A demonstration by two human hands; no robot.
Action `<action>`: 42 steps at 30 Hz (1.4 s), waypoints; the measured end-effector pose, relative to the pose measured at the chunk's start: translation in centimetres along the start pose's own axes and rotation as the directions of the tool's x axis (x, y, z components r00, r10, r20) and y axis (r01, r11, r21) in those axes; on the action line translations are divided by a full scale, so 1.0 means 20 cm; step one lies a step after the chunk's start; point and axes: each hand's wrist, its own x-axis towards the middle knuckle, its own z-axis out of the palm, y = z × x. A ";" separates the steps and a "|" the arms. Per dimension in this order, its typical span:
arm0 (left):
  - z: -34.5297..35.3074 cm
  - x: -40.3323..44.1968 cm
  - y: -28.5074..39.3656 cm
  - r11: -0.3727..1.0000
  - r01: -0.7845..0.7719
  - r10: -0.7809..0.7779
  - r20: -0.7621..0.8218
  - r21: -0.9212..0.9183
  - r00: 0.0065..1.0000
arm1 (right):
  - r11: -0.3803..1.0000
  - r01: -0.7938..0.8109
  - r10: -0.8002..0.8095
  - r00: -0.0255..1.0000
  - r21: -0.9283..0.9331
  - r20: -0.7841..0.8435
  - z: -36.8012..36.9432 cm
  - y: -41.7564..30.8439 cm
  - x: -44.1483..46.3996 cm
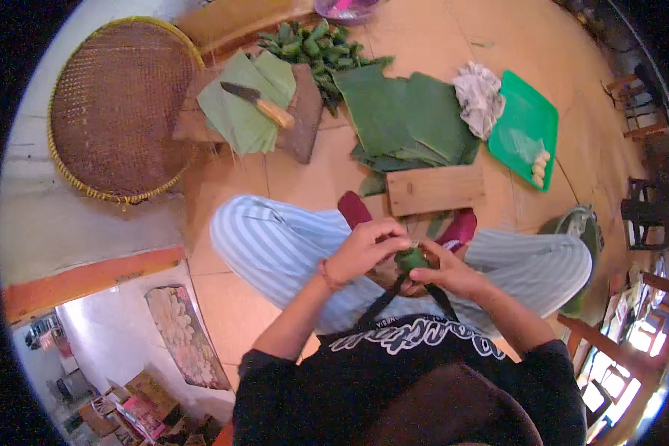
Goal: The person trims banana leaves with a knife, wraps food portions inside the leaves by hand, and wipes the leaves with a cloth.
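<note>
A small green leaf bundle (411, 259) is held above my lap between both hands. My left hand (366, 251) has its fingers closed at the bundle's upper left side. On the right side, my right hand (450, 270) curls its thumb and fingers round the bundle. Beyond my feet stands a wooden block (435, 190), and behind it lies a stack of large cut green leaves (405, 115). A knife (259, 104) with a wooden handle rests on paler leaves (238, 130), over a wooden board (305, 111).
A round woven tray (119, 111) leans at the upper left. Many green bundles (316, 48) are piled at the back. A crumpled cloth (478, 97) touches a green tray (524, 104) holding a plastic bag and several pale pieces. A purple basin (347, 10) is at the top.
</note>
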 end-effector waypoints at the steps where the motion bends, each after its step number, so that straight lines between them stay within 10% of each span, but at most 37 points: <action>1: -0.01 0.02 0.02 0.999 0.031 -0.033 -0.098 -0.019 0.995 | 0.999 0.016 -0.015 1.000 0.049 -0.023 -0.02 -0.05 0.05; 5: -0.07 0.12 0.01 0.950 -0.013 -0.130 -0.432 -0.313 0.892 | 0.991 0.129 -0.119 0.976 0.042 -0.185 -0.19 -0.26 0.46; 11: -0.08 0.09 -0.10 0.999 -0.039 0.031 -0.354 -0.017 0.935 | 0.910 0.412 -0.410 0.881 -0.043 -0.235 -0.33 -0.96 1.18; 14: -0.08 0.11 -0.17 0.973 0.073 -0.148 -0.352 -0.218 0.924 | 0.850 0.504 -0.527 0.807 -0.154 -0.266 -0.36 -1.17 1.37; 20: -0.09 0.14 -0.21 1.000 0.016 -0.019 -0.428 -0.010 0.904 | 0.555 0.070 -0.683 0.607 -0.829 -0.406 -0.65 -0.59 1.81; 22: -0.10 0.14 -0.18 0.998 0.053 -0.039 -0.413 0.022 0.910 | 0.421 -0.053 -0.791 0.467 -0.906 -0.395 -0.77 -0.35 1.96; 25: -0.10 0.15 -0.24 0.973 0.144 -0.204 -0.383 -0.181 0.901 | 0.598 -0.445 -0.495 0.449 -0.666 -0.744 -0.78 -0.41 1.83; 34: -0.12 0.25 -0.24 0.964 0.215 -0.255 -0.321 -0.154 0.912 | 0.639 -0.531 -0.309 0.485 -0.556 -0.818 -1.07 -0.23 1.97; 42: -0.11 0.30 -0.16 0.877 0.309 -0.416 -0.260 -0.367 0.872 | 0.662 -0.388 -0.531 0.360 -0.641 -0.767 -1.04 -0.25 2.00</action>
